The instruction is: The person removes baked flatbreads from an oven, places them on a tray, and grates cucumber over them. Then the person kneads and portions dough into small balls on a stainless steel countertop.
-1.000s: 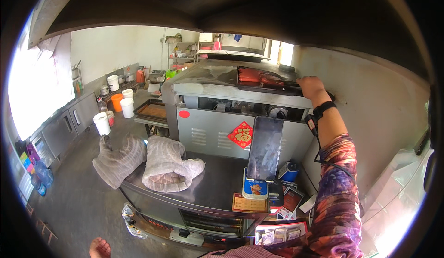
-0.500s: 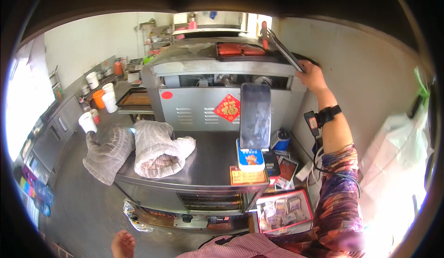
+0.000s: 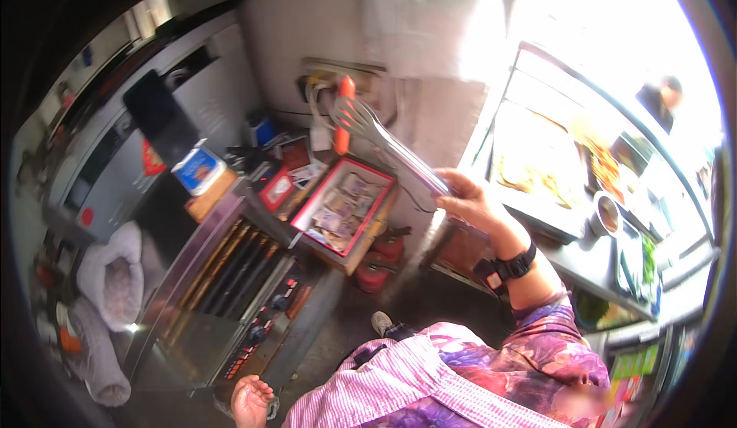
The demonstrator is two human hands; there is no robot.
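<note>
Right hand (image 3: pixel 470 198): fingers clamped on metal tongs (image 3: pixel 411 163).
Tongs: orange-red sausage (image 3: pixel 347 89) at the tips, probably pinched; blurred.
Left hand (image 3: pixel 252 401): low, fingers loosely curled, apart.

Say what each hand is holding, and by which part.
The right hand grips metal tongs by their handle end; the tongs clasp a red sausage near its middle. The left hand appears to hold nothing.

Two hands (image 3: pixel 470 199), one tongs (image 3: pixel 405 159), one sausage (image 3: pixel 342 139), two mitts (image 3: pixel 115 274).

Metal bench (image 3: pixel 172 207), grey padded mitts (image 3: pixel 114 278) on top, blue-and-white stand (image 3: pixel 198 171) alongside
</note>
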